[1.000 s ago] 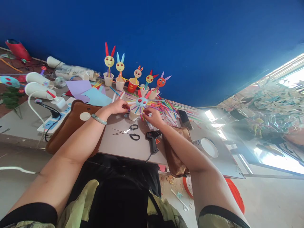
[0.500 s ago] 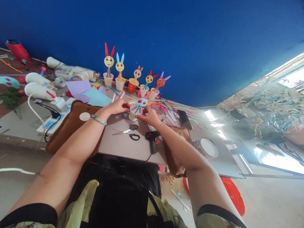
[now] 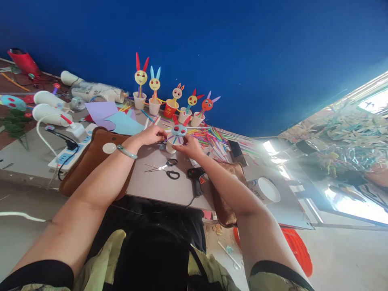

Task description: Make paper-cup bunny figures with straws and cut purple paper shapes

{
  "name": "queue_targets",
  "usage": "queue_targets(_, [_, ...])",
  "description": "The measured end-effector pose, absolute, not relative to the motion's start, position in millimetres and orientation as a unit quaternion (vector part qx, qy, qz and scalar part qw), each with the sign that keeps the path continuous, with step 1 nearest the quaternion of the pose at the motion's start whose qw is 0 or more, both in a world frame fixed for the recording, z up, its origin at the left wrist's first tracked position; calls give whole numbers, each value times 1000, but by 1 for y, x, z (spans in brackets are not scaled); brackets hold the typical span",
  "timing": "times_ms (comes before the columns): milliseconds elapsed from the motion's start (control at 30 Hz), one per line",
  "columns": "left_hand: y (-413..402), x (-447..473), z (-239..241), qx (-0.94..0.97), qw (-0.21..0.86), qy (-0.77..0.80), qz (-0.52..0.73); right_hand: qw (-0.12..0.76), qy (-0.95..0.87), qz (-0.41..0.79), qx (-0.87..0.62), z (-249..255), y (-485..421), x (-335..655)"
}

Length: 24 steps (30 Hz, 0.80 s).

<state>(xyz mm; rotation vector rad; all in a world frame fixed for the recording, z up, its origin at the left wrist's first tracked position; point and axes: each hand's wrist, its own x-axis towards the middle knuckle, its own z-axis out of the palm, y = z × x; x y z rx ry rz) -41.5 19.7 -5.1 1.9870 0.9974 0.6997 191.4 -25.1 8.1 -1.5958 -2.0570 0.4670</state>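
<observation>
A white paper cup [image 3: 170, 148] stands on the table between my hands, with colored strips fanned across its top. A light blue rabbit head [image 3: 179, 130] with red ears and red eyes rises from it. My left hand [image 3: 151, 135] is closed at the cup's left rim, its fingertips pinched together. From the right, my right hand [image 3: 192, 147] grips the cup's side with thumb and fingers. Black-handled scissors [image 3: 171, 169] lie partly open in front of the cup. A black glue gun [image 3: 196, 178] rests below my right forearm.
Several rabbit figures in cups [image 3: 154, 107] line the blue wall. Colored pipe cleaners [image 3: 212, 141] spread behind my right hand, near a phone [image 3: 237, 152]. Brown cushions [image 3: 97, 161] lie under both forearms. At left is a power strip [image 3: 72, 147]; at right, a white tub [image 3: 266, 190].
The blue rabbit head has shifted slightly left and leans more over the cup. Both hands stay at the cup. The whole view has moved a little.
</observation>
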Motion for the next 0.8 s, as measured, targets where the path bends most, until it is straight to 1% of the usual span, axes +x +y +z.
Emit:
queue_targets(200, [19, -41, -4, 782, 388, 406, 269, 245, -763, 157, -577, 10, -24, 192])
queue_targets(500, [17, -40, -2, 781, 367, 435, 257, 297, -751, 203, -554, 7, -22, 196])
queue_targets(667, [20, -40, -3, 778, 348, 453, 261, 351, -738, 194, -542, 10, -29, 199])
queue_targets(800, [20, -41, -3, 790, 329, 449, 257, 444, -722, 162, -505, 37, -58, 197])
